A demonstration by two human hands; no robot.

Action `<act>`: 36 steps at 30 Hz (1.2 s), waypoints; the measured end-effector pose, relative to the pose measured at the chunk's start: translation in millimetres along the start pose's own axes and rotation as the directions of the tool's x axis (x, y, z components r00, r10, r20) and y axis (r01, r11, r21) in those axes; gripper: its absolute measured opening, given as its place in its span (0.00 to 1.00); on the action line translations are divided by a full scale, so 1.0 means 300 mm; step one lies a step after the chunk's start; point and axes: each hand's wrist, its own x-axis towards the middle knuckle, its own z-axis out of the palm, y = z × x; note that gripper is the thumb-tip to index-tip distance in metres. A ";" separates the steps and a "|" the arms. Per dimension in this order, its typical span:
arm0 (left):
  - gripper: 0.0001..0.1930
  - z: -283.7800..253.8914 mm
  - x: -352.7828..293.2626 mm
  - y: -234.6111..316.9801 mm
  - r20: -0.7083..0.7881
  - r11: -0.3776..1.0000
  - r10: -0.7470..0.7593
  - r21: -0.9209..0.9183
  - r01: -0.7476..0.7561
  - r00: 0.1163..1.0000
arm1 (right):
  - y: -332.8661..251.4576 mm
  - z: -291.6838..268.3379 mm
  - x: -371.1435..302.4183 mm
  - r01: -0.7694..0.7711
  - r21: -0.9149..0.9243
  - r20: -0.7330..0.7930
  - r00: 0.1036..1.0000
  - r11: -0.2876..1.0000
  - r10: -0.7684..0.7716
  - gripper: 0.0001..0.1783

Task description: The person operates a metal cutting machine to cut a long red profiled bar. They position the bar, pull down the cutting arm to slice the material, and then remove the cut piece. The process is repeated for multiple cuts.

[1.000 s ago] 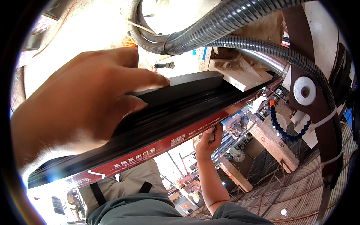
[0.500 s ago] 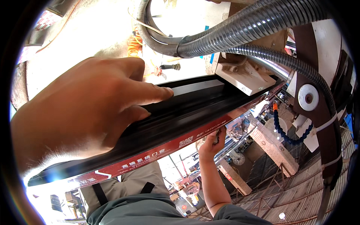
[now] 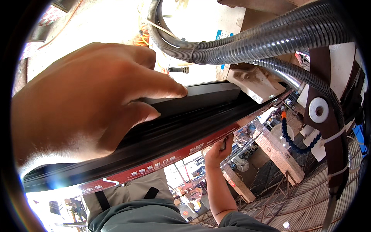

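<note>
A long black profile point(image 3: 181, 121) with lengthwise grooves runs from lower left to upper right, a red printed film point(image 3: 154, 169) along its near side. My left hand point(image 3: 96, 96) is over it, index finger stretched and its tip touching the dark grey strip point(image 3: 210, 92) along the profile's far edge. The thumb stands apart from the index finger; the other fingers are bent. Below the red side, my right hand point(image 3: 216, 155) has its fingers curled about a small dark thing, largely hidden. A pale metal block point(image 3: 256, 84) sits at the profile's right end.
Ribbed black hoses point(image 3: 247, 40) cross above the block. On the right stands a brown machine arm point(image 3: 324, 131) with a round washer and cable ties. A blue jointed coolant hose point(image 3: 288, 135) hangs beside it. Beyond the profile are a black-handled tool point(image 3: 178, 70) and a coiled orange hose point(image 3: 143, 36).
The view has shifted slightly. My left hand is a little farther right along the strip, with its thumb stretched out more. The right hand keeps its place under the profile.
</note>
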 end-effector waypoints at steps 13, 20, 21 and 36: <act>0.22 -0.003 0.042 0.031 0.091 1.000 -0.010 -0.025 0.012 0.996 | -0.003 -0.003 -0.015 -0.025 0.034 -0.023 0.999 0.999 0.026 0.30; 0.22 -0.052 0.035 0.003 0.302 0.962 -0.116 -0.202 0.183 0.946 | 0.005 -0.003 -0.009 0.004 0.014 -0.006 1.000 1.000 -0.004 0.30; 0.23 -0.048 0.040 0.005 0.316 0.963 -0.116 -0.198 0.185 0.942 | 0.007 -0.005 -0.012 -0.005 0.009 -0.011 1.000 1.000 0.005 0.30; 0.24 -0.054 0.069 0.029 0.361 0.907 -0.277 -0.209 0.367 0.890 | 0.005 0.004 -0.006 0.000 0.011 -0.019 1.000 1.000 0.000 0.30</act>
